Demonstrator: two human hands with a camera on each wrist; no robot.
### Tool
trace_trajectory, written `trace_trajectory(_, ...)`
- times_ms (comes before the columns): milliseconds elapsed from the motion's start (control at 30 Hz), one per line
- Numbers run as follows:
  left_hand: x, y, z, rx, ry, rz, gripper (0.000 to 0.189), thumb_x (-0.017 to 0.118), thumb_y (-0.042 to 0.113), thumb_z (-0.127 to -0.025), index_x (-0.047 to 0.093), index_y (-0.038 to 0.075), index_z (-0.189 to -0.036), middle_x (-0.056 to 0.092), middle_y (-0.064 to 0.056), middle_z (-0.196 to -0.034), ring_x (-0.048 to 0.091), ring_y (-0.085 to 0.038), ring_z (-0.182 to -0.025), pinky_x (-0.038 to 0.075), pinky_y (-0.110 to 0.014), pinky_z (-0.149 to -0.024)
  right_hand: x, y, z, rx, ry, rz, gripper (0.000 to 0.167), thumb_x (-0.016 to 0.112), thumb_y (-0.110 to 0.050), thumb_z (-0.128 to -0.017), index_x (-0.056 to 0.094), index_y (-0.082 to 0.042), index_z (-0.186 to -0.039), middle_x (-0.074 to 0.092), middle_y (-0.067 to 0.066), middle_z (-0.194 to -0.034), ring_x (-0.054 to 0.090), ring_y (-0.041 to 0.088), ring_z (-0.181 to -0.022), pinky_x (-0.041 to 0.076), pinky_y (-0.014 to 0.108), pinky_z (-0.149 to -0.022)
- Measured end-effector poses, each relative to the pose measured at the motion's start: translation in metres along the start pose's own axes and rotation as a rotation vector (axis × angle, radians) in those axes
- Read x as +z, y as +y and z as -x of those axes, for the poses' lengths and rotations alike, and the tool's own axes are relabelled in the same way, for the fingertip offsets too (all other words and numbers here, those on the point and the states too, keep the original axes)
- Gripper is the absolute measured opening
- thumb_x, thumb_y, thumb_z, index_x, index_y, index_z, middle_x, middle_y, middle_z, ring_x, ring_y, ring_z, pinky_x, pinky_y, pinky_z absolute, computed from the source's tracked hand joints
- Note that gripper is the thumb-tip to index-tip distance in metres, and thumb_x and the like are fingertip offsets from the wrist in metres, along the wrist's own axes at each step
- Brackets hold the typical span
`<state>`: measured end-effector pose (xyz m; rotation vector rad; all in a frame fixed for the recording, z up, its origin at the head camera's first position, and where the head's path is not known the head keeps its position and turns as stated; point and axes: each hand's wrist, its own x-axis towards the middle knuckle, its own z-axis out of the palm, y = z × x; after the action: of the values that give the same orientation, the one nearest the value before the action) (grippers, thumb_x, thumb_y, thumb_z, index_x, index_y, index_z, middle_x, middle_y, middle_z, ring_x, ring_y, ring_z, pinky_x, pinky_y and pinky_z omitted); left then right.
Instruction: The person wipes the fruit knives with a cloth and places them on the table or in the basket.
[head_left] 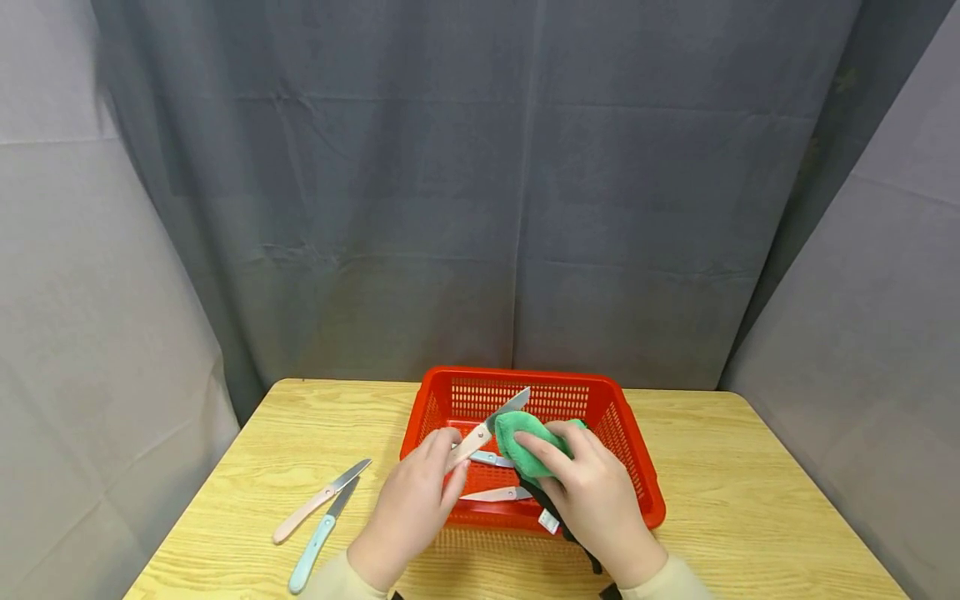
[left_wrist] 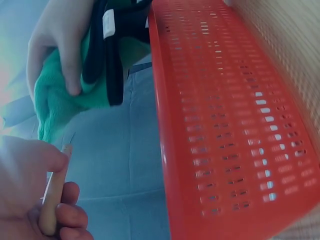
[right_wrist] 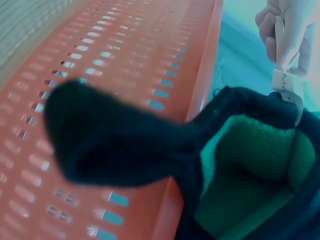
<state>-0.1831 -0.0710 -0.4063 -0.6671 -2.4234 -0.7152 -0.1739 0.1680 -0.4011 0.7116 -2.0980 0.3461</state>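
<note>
My left hand [head_left: 412, 504] grips a knife [head_left: 472, 444] by its pale pink handle, the blade slanting up and to the right above the red basket [head_left: 525, 372]. In my right hand [head_left: 600, 492] is a green cloth [head_left: 521, 442] with dark edging, pinched between thumb and fingers close against the blade near the handle. The cloth's dark-trimmed part [right_wrist: 115, 140] hangs down in front of the basket wall in the right wrist view. From the left wrist, the knife's handle [left_wrist: 53, 200] shows inside the curled fingers. The cloth hides part of the blade.
Inside the basket lie a blue-handled knife [head_left: 491, 458] and a pink-handled knife [head_left: 498, 494]. On the wooden table [head_left: 750, 500], left of the basket, rest another pink-handled knife [head_left: 307, 508] and a light-blue-handled knife [head_left: 313, 552], their blades close together. Grey curtains [head_left: 450, 208] stand behind.
</note>
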Motion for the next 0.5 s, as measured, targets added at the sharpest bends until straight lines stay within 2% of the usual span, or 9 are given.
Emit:
trace_trajectory(167, 0.0050, 0.0025, 0.0024, 0.061, 0.024, -0.017, 0.028, 0.076, 0.016, -0.093, 0.059, 0.010, -0.114, 0.062, 0.002, -0.095, 0.056, -0.011, -0.075, 0.054, -0.028, -0.068, 0.0043, -0.0053, -0.0031, -0.022, 0.003, 0.017, 0.071, 0.098, -0.007, -0.063, 0.071, -0.027, -0.126, 0.067, 0.009, -0.108, 0.065, 0.023, -0.088, 0.061, 0.038, -0.068)
trace_trajectory(333, 0.0052, 0.0045, 0.0030, 0.115, 0.069, -0.032, 0.029, 0.077, 0.015, -0.091, 0.060, 0.008, -0.114, 0.064, 0.000, -0.094, 0.058, -0.012, -0.074, 0.054, -0.027, -0.066, 0.0030, -0.0076, -0.0037, -0.009, 0.006, 0.035, 0.072, 0.099, -0.007, -0.062, 0.071, -0.027, -0.125, 0.067, 0.010, -0.108, 0.066, 0.024, -0.089, 0.061, 0.039, -0.068)
trace_trajectory(500, 0.0050, 0.0055, 0.0030, 0.117, 0.080, -0.039, 0.032, 0.080, 0.014, -0.089, 0.061, 0.009, -0.115, 0.066, 0.001, -0.095, 0.059, -0.012, -0.075, 0.055, -0.027, -0.067, 0.0000, -0.0063, -0.0044, 0.023, -0.003, 0.037, 0.071, 0.098, -0.009, -0.063, 0.072, -0.027, -0.126, 0.067, 0.011, -0.109, 0.066, 0.026, -0.091, 0.062, 0.040, -0.070)
